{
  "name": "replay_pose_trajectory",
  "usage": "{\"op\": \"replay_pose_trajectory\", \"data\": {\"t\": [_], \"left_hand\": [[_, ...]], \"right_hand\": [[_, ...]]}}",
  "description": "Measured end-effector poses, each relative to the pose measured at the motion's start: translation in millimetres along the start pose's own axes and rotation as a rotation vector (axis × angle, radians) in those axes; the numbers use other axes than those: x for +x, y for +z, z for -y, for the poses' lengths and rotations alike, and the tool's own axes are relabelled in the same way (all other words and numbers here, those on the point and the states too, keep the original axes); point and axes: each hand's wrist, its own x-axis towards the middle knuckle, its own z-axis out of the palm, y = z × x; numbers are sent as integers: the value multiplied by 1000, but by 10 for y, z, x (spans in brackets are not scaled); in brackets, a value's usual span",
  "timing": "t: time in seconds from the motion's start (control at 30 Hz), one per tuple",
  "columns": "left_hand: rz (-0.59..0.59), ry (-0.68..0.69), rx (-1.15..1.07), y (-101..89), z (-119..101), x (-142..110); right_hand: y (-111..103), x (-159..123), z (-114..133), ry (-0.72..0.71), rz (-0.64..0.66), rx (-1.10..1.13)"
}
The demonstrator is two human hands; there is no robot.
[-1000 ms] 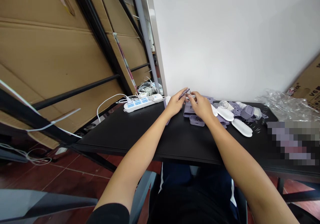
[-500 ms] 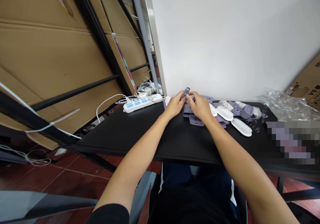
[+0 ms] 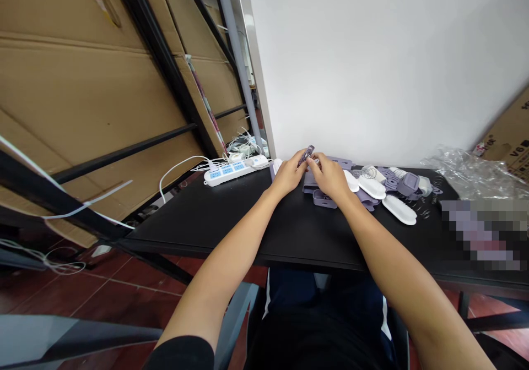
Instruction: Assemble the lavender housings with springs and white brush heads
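Lilac plastic piece point(image 3: 306, 156), small and tilted upward, is held above the tabletop between the two hands, pinched at its lower end by the curled fingers of the left hand point(image 3: 287, 174). The right hand point(image 3: 328, 177) is closed in against the same spot, with a small pale part point(image 3: 314, 161) just beside the piece; whether anything is gripped by it cannot be told, the fingers being bunched. Most other parts lie loose, and how much handling is done or left cannot be judged from their layout. Under the right palm, a lilac open tray point(image 3: 323, 198) rests beside a flat lilac case point(image 3: 309, 183). Farther right, white oval shells point(image 3: 372, 188), a wire coil point(image 3: 369, 173), lilac rings point(image 3: 391, 183) and a lilac box point(image 3: 408, 184) are scattered on the black table point(image 3: 206, 221). A white power strip point(image 3: 229, 174) with blue switches lies at far left; crumpled plastic wrap point(image 3: 471, 175) lies at far right, and a pixelated patch hides the near right corner.
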Motion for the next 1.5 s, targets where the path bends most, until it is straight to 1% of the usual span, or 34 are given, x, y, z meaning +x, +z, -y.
{"op": "replay_pose_trajectory", "data": {"t": [0.2, 0.4, 0.63, 0.73, 0.87, 1.0, 1.2, 1.4, 1.5], "left_hand": [[7, 8, 15, 3, 19, 1], [12, 4, 51, 8, 33, 2], [24, 5, 67, 10, 39, -1], [29, 15, 67, 12, 25, -9], [7, 6, 28, 2, -32, -27], [-1, 5, 20, -5, -81, -36], [1, 2, 8, 3, -49, -21], [-25, 9, 0, 1, -34, -14], [-20, 0, 0, 1, -47, -20]], "right_hand": [[-66, -6, 8, 2, 16, 2], [-58, -4, 8, -7, 22, -21], [-71, -19, 25, -21, 50, -96], [-76, -33, 44, -5, 52, -127], [-59, -50, 66, 36, 24, -79], [-33, -50, 52, 11, -2, 1], [26, -20, -13, -8, -39, 95], [52, -17, -7, -72, -141, 122], [36, -29, 14, -53, -124, 130]]}}
